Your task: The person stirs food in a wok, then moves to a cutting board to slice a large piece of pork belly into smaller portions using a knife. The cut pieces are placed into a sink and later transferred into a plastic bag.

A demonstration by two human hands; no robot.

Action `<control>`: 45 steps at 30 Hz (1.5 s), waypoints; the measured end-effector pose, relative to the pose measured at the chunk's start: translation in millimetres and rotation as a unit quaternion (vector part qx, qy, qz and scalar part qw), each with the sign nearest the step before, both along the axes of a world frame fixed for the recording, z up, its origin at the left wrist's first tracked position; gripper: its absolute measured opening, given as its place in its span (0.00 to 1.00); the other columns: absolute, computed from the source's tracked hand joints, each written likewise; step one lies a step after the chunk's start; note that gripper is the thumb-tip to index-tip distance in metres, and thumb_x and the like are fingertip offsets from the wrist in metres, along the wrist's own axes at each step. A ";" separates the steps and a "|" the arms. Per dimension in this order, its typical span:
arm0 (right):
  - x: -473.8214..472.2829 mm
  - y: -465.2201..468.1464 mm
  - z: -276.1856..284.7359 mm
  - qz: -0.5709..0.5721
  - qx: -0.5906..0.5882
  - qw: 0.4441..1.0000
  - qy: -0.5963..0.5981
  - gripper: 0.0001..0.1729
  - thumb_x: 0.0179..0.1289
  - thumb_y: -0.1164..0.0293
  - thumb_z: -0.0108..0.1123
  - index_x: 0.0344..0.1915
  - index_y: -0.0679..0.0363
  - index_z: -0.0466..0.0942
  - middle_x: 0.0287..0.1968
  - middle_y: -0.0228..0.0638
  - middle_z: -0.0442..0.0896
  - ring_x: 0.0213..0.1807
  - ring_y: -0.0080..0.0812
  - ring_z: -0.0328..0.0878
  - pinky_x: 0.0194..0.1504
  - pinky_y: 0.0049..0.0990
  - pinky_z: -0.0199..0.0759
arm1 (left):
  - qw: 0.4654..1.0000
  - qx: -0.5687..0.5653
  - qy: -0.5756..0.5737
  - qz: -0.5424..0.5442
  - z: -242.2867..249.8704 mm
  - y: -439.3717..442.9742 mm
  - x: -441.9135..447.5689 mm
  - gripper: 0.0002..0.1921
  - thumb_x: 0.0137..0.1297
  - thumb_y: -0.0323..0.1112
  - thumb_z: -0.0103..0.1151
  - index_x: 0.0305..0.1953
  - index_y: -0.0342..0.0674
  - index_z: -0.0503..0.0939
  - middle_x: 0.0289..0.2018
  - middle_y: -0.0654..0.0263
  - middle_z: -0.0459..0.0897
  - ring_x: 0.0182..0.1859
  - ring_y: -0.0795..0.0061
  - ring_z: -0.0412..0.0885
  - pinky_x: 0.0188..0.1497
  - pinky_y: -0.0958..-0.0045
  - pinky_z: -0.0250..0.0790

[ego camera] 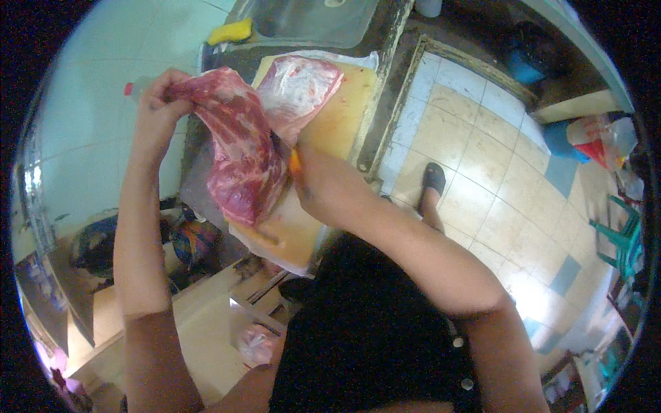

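Observation:
My left hand (166,100) grips the upper left end of a large slab of raw red meat (237,139) and lifts that end. In my right hand (325,183) is a knife with an orange handle (295,162). Its dark blade (279,144) lies against the meat's right edge, partly hidden by it. A pale, membrane-covered part of meat (299,90) rests flat on the yellowish cutting board (346,118), beside the lifted slab. Whether the two parts are still joined behind the blade I cannot tell. The slab's lower end hangs over the board.
Beyond the board is a metal sink (310,23), with a yellow sponge (230,32) at its corner. A red-capped bottle (135,89) stands behind my left hand. Dark cookware (98,245) sits at the left. Green plastic stools (619,232) stand on the tiled floor (465,144).

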State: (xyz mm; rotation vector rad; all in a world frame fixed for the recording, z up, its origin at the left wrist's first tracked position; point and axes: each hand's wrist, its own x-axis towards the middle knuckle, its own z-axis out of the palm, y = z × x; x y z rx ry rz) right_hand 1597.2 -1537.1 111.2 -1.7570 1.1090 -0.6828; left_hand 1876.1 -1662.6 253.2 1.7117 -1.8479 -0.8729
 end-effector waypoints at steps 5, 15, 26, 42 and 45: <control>-36.1 60.0 -6.4 0.060 0.137 0.987 0.051 0.17 0.73 0.69 0.58 0.54 0.66 0.66 0.29 0.59 0.83 0.35 0.68 0.83 0.37 0.59 0.77 | 1.000 -0.004 0.005 0.024 -7.8 -3.2 17.0 0.14 0.55 0.19 0.57 0.43 0.38 0.83 0.39 0.70 0.86 0.45 0.78 0.83 0.52 0.74 0.75; -60.1 93.5 4.8 0.098 0.163 0.974 0.127 0.15 0.74 0.70 0.59 0.50 0.66 0.66 0.27 0.59 0.82 0.33 0.65 0.84 0.34 0.59 0.76 | 0.999 -0.005 0.049 0.009 -12.9 -5.9 32.9 0.15 0.53 0.21 0.59 0.44 0.37 0.83 0.39 0.69 0.87 0.43 0.76 0.85 0.51 0.73 0.75; -153.9 62.4 109.4 0.062 0.131 0.984 0.104 0.17 0.67 0.65 0.69 0.48 0.64 0.77 0.33 0.51 0.86 0.38 0.58 0.86 0.43 0.46 0.81 | 0.993 -0.104 0.044 0.014 5.2 52.6 21.5 0.15 0.52 0.18 0.60 0.42 0.39 0.80 0.39 0.70 0.83 0.46 0.78 0.82 0.53 0.72 0.74; -9.6 -178.6 28.6 0.094 -0.120 0.969 0.194 0.25 0.61 0.60 0.71 0.55 0.63 0.81 0.50 0.56 0.85 0.51 0.58 0.85 0.53 0.51 0.80 | 0.932 -0.257 -0.250 -0.053 34.9 174.0 -89.5 0.15 0.45 0.28 0.65 0.39 0.47 0.83 0.40 0.66 0.77 0.49 0.57 0.80 0.63 0.42 0.74; -11.6 -181.7 29.8 0.140 -0.111 0.964 0.198 0.24 0.60 0.60 0.73 0.52 0.62 0.81 0.49 0.56 0.86 0.49 0.56 0.87 0.51 0.50 0.82 | 0.921 -0.198 -0.332 -0.046 43.4 166.8 -101.3 0.17 0.47 0.29 0.66 0.43 0.48 0.85 0.39 0.67 0.75 0.48 0.60 0.80 0.64 0.43 0.73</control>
